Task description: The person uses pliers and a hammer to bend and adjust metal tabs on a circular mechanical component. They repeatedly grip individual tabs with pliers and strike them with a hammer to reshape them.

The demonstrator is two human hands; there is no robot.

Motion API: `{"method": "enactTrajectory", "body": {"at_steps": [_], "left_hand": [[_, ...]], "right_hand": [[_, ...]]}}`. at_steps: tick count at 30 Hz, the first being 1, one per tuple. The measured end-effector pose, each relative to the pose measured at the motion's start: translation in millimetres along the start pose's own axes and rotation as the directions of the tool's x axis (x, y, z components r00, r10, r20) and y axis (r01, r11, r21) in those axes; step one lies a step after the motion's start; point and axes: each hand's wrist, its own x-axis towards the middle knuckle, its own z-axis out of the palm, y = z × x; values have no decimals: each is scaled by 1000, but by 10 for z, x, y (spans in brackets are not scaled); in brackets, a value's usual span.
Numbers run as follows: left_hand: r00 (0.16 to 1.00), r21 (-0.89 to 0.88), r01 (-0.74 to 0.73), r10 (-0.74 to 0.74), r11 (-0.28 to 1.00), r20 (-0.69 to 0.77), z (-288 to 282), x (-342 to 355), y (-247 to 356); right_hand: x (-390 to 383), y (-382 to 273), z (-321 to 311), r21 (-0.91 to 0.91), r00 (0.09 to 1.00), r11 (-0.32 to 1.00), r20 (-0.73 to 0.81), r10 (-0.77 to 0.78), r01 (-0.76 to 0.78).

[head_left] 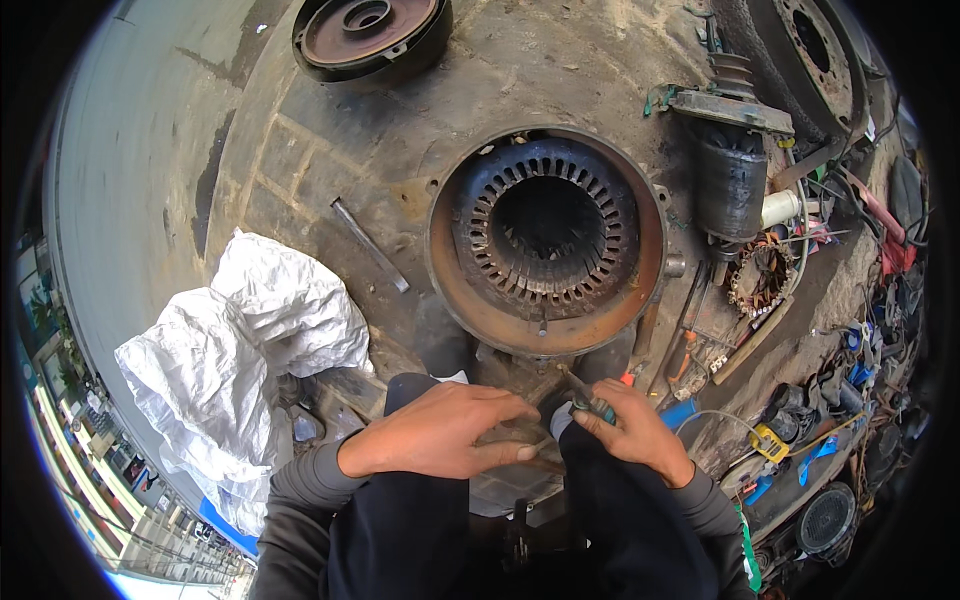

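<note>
In front of my knees stands a motor stator housing [647, 235], a rusty round casing with a ring of slots around a dark bore. My right hand [640, 432] is closed around a small tool with a green handle and a dark narrow tip, which looks like pliers [580, 390]; the tip points at the housing's near rim. My left hand [445, 428] hovers over my knees, fingers stretched toward the right and thumb apart. I can make out nothing in it. Loose on the ground left of the housing lies a metal bar [370, 245].
At the left is a crumpled white sack [215, 360]. A round metal cover [365, 30] rests at the far side. To the right stand a motor rotor [730, 190] and a copper winding ring [760, 275], with hand tools and a yellow meter [769, 443] among scattered parts.
</note>
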Motion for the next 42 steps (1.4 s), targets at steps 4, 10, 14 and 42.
{"method": "enactTrajectory", "body": {"at_steps": [4, 10, 14, 42], "left_hand": [[981, -52, -151, 143, 987, -134, -118, -97, 138], [905, 24, -180, 175, 983, -389, -236, -74, 147], [881, 6, -172, 157, 985, -447, -255, -55, 123], [760, 177, -132, 214, 975, -614, -158, 135, 71]], "right_hand": [[-95, 194, -40, -87, 995, 994, -89, 54, -61], [-91, 869, -83, -61, 875, 925, -353, 332, -376], [-83, 1197, -156, -67, 722, 814, -507, 470, -577], [-60, 1773, -95, -243, 665, 750, -672, 327, -615]]}}
